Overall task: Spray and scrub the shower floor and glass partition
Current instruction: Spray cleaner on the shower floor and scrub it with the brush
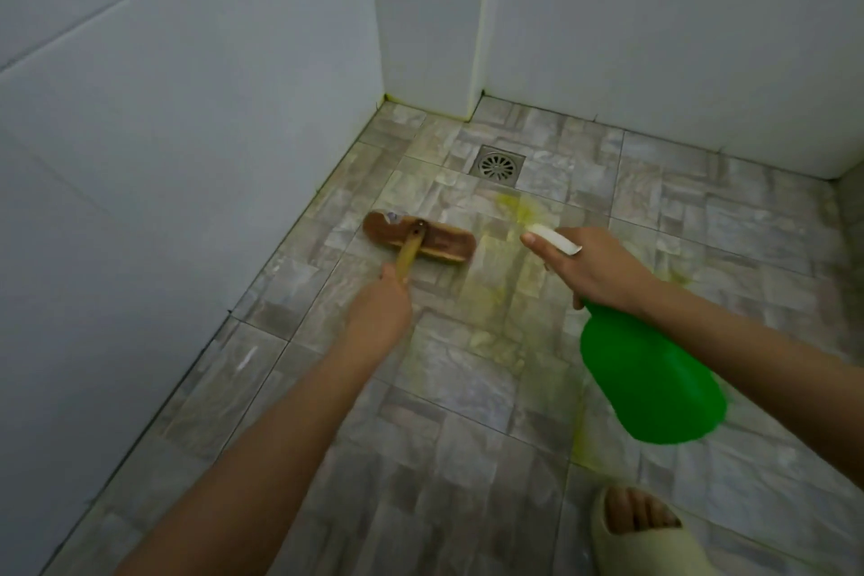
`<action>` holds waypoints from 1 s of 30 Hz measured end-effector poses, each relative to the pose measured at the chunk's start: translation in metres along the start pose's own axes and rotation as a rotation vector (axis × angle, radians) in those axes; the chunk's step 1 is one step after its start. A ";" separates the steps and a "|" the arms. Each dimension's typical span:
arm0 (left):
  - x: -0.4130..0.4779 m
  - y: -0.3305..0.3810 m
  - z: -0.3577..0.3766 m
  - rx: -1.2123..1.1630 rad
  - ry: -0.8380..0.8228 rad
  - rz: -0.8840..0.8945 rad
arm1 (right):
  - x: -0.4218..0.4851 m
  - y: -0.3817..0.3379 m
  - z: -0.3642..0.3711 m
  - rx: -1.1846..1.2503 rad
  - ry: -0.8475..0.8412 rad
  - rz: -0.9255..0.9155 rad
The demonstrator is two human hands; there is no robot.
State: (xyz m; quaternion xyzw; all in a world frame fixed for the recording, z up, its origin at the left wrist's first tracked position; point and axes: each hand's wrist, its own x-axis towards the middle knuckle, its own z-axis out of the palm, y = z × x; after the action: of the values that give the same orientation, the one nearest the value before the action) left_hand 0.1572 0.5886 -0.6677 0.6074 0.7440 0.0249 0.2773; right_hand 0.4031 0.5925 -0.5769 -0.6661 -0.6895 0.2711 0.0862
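Note:
A brown wooden scrub brush [421,241] lies head-down on the grey tiled shower floor [467,388], left of centre. Its yellow handle runs back into my left hand [381,306], which is closed around it. My right hand [591,269] grips a green spray bottle [652,381] by its neck. The bottle's white nozzle [554,239] points toward the floor near the drain. Yellowish-green liquid [519,210] is spread in patches over the tiles between the brush and the bottle. No glass partition can be made out.
A square metal drain [499,163] sits in the floor close to the back wall. White tiled walls [187,108] close in the left side and the back, with a jutting corner column [432,14]. My foot in a cream slipper [640,528] stands at the bottom right.

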 end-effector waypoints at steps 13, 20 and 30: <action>0.061 0.068 0.008 0.052 0.021 0.053 | 0.055 0.040 -0.031 0.186 0.153 0.061; 0.111 0.125 -0.008 0.313 -0.086 0.122 | 0.080 0.082 -0.049 0.308 0.136 0.133; 0.140 0.170 -0.001 0.236 -0.088 0.096 | 0.119 0.107 -0.063 0.263 0.117 0.127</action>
State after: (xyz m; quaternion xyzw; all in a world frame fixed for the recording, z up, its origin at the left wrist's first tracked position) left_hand 0.2930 0.7620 -0.6563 0.6712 0.6990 -0.0763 0.2346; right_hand 0.5149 0.7198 -0.6051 -0.7061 -0.5982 0.3247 0.1954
